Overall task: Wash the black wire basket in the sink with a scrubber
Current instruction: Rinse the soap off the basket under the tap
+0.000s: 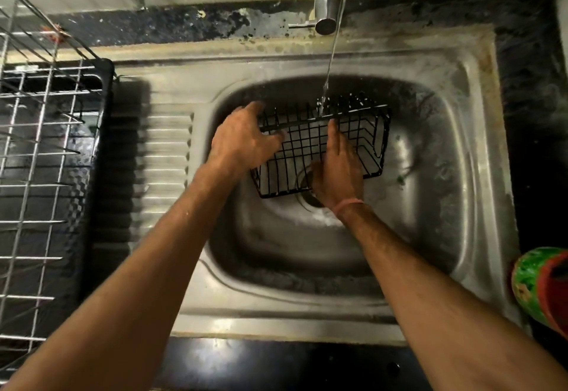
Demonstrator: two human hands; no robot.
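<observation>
Both forearms reach in from the bottom edge, over the dark counter (pixel 276 366) and across the front rim of the steel sink (pixel 455 237). On the right wrist sits a thin pink band (pixel 349 206). The right hand (pixel 338 169) lies flat on the wire grid of the black wire basket (pixel 325 144), fingers straight and together, pointing away toward the tap, pressing on the mesh rather than curling round it. No scrubber is visible in it; the palm side is hidden, so I cannot tell what, if anything, lies under it.

The left hand (pixel 242 141) is at the basket's left end, fingers spread and bent, its fingertips curled over the top rim wire and steadying it there.

The basket itself is down in the basin, tilted, held between the two hands, its near lower edge just over the drain (pixel 307 193), which shows partly beneath the right hand.

Further back, a thin stream of water (pixel 330 61) falls from the chrome tap (pixel 330 0) and strikes the basket's far rim, just beyond the right fingertips.

Off to the left, a metal dish rack (pixel 40 150) stands beside the ribbed drainboard (pixel 166 150). At the right edge, a green and red container (pixel 541 286) sits on the counter.
</observation>
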